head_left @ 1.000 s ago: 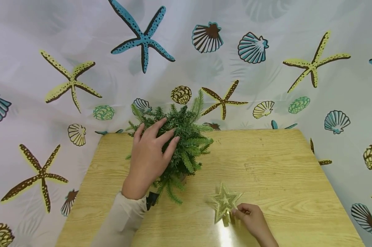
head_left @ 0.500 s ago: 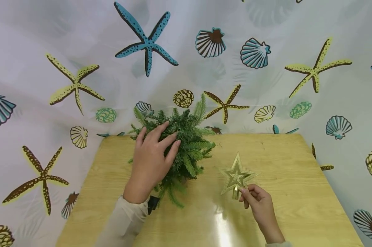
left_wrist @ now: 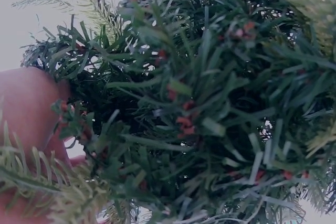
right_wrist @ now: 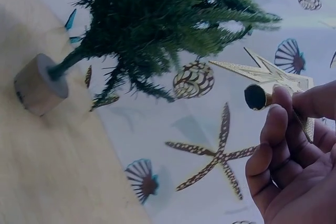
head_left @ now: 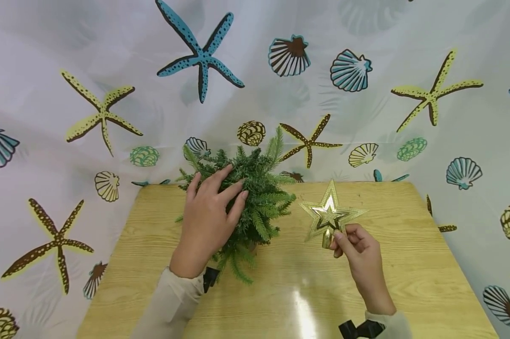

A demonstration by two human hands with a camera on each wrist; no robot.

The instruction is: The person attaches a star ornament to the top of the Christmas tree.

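Note:
A small artificial Christmas tree (head_left: 259,207) stands on the wooden table, left of centre in the head view. Over its near left side lies my left hand (head_left: 208,216), fingers spread and lightly bent on the branches. Dense green needles (left_wrist: 189,98) fill the left wrist view and hide part of that hand. My right hand (head_left: 360,259) pinches a gold star tree topper (head_left: 332,214) near its lower edge, between thumb and fingers. The star is raised to the right of the tree, point up. In the right wrist view, its hollow socket (right_wrist: 256,97) faces the camera.
The tree's round wooden base (right_wrist: 42,85) rests on the wooden table (head_left: 407,254). Behind the table hangs a white curtain (head_left: 255,28) printed with starfish and shells. Dark straps (head_left: 360,328) sit on the wrists.
My right hand has lifted the star topper from low over the table, up and slightly right, with its point turned upward. The left hand stays on the tree.

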